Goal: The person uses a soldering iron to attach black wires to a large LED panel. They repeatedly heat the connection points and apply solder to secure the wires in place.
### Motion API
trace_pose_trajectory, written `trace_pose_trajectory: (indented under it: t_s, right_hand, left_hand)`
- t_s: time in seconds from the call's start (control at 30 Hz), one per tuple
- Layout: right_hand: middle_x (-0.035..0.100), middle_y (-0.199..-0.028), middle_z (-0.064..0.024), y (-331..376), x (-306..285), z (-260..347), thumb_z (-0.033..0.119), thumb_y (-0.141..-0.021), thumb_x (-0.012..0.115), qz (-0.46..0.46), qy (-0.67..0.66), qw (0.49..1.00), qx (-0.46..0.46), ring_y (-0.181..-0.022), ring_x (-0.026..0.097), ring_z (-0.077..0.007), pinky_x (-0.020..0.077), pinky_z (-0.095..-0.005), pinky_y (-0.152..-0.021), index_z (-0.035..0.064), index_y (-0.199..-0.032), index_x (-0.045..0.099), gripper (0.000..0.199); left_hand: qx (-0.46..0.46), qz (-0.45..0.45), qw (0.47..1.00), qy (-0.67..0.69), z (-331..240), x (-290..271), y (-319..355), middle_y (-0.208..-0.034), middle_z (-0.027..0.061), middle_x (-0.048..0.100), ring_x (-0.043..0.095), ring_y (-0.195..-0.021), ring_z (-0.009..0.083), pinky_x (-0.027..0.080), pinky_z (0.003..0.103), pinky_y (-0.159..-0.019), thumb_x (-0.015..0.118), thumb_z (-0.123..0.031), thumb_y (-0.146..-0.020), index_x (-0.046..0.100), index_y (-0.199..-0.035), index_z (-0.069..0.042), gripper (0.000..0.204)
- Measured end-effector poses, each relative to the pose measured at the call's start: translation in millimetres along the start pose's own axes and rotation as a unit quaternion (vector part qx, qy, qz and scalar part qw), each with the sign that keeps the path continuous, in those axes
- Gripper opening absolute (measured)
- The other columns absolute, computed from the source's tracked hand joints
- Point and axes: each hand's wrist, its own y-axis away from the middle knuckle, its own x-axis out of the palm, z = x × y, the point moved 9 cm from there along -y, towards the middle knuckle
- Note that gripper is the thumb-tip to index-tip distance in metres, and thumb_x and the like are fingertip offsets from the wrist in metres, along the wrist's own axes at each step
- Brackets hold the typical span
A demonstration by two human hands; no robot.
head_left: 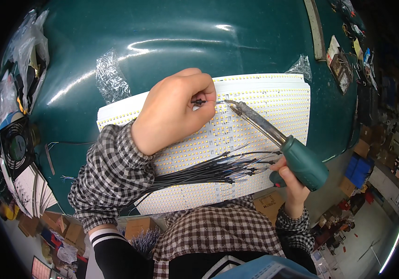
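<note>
Wire (pixel 205 101): thin, black, short end pinched horizontal, tip on LED panel. Soldering iron (pixel 281 143): green handle, grey shaft, tilted, tip down-left, meeting wire end. LED panel (pixel 260 121): white sheet w/ rows of yellow LEDs, flat, near front edge of table. Wire bundle (pixel 209 171): black, lying across panel's near half.

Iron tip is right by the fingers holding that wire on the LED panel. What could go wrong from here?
1. The soldering iron tip sits close to the left hand pinching the wire: a slip could burn a finger.
2. The loose wire bundle lies under the iron's shaft; its insulation may scorch.
3. A slipped tip could bridge neighbouring pads on the LED panel.
</note>
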Motion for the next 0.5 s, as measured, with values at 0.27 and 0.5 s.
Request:
trace_pose_trajectory:
  t_s: [0.27,0.5]
  right_hand:
    - [0.070,-0.085,-0.0111,2.3,-0.6,-0.3,-0.007,-0.082,0.072,-0.019,-0.018,1.000,0.005,-0.078,0.066,-0.0172,0.0538,-0.0309,-0.073,-0.0069,-0.107,0.065,0.026]
    - [0.068,-0.082,-0.0151,4.2,-4.9,-1.2,0.022,-0.088,0.070,-0.041,0.040,0.998,0.010,-0.071,0.066,-0.0235,0.0548,-0.0349,-0.068,-0.0102,-0.111,0.061,0.040]
  left_hand:
    - [-0.001,0.001,1.000,-0.011,0.2,-0.2,0.2,-0.078,0.0039,0.053,0.051,-0.068,0.0108,0.042,0.024,-0.058,0.065,0.002,-0.079,0.061,-0.083,0.000,0.006]
    - [-0.003,-0.003,1.000,-0.012,-0.2,-0.5,-0.3,-0.077,0.0060,0.055,0.054,-0.068,0.0161,0.044,0.029,-0.059,0.066,0.000,-0.078,0.061,-0.081,-0.001,0.006]
